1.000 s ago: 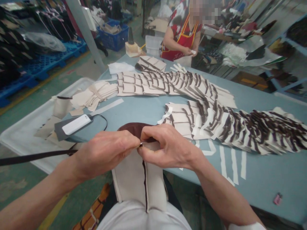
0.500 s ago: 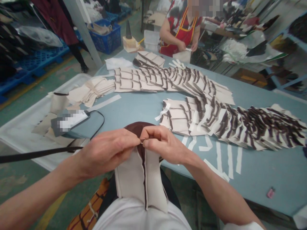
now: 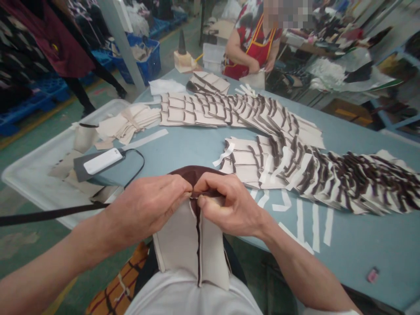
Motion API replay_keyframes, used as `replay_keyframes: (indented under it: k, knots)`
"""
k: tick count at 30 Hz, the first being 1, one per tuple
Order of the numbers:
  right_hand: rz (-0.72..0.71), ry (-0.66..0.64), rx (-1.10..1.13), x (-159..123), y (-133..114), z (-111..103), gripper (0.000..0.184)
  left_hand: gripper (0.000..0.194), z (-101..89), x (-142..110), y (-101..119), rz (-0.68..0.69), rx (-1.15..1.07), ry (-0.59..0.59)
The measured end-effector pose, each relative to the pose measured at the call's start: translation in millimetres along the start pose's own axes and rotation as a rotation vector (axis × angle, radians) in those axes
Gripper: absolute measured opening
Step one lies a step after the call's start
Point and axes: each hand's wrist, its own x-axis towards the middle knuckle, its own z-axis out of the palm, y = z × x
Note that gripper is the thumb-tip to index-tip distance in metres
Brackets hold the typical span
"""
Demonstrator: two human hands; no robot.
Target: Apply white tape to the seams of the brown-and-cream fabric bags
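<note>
Between my hands is a cream fabric piece [image 3: 179, 245] with a dark brown seam down its middle and brown material at its far end. It hangs over the table edge onto my lap. My left hand [image 3: 149, 205] pinches its upper edge just left of the seam. Close beside it, my right hand [image 3: 229, 203] is closed on the same edge, thumb and forefinger pressed together at the seam. Whether a small tool sits between the fingertips is hidden. Long overlapping rows of similar cream and brown pieces [image 3: 249, 157] lie on the table beyond.
White strips [image 3: 315, 227] lie on the blue-grey table [image 3: 354, 245]. At the left are a white device with a cable [image 3: 103, 161], a bundle of cream pieces [image 3: 131, 124] and a white tray [image 3: 19, 170]. A co-worker in a red apron [image 3: 259, 48] works across the table.
My right hand has turned a little and its thumb has come down along the seam. More brown material shows between the hands. Someone in a maroon garment at left shows more fully.
</note>
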Motion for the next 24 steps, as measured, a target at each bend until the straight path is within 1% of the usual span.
replay_keyframes:
  k: [2, 3, 7, 9, 10, 12, 15, 18, 20, 22, 24]
  knots:
    - [0.013, 0.013, 0.123, 2, 3, 3, 0.003, 0.032, 9.8, -2, -3, 0.084, 0.051, 0.051]
    - [0.021, 0.024, 0.184, 3, 5, 6, 0.005, 0.034, 15.7, -3, -6, 0.1, 0.045, 0.09]
    - [0.021, 0.084, 0.484, 9, 11, 24, 0.014, 0.045, 43.2, -7, -15, 0.047, -0.145, 0.306]
    - [-0.003, 0.09, 0.605, 12, 12, 30, 0.017, 0.044, 54.4, -7, -20, 0.031, -0.194, 0.396]
    - [-0.013, 0.084, 0.618, 14, 12, 30, 0.017, 0.042, 58.0, -6, -23, 0.031, -0.202, 0.426]
    - [-0.03, 0.068, 0.545, 16, 11, 25, 0.016, 0.037, 60.4, -4, -28, 0.039, -0.217, 0.455]
    - [-0.05, 0.032, 0.293, 18, 7, 8, 0.008, 0.037, 52.2, 2, -35, 0.082, -0.263, 0.417]
    - [-0.084, -0.017, 0.087, 17, 6, -9, 0.006, 0.041, 34.8, 8, -34, 0.107, -0.334, 0.327]
    - [-0.123, -0.02, -0.004, 17, 6, -16, 0.009, 0.047, 20.9, 12, -29, 0.077, -0.354, 0.24]
    - [-0.182, -0.006, -0.094, 18, 7, -19, 0.01, 0.052, 7.1, 18, -23, 0.026, -0.328, 0.124]
    - [-0.246, 0.016, -0.194, 19, 6, -21, 0.011, 0.05, -4.8, 25, -17, -0.007, -0.28, 0.021]
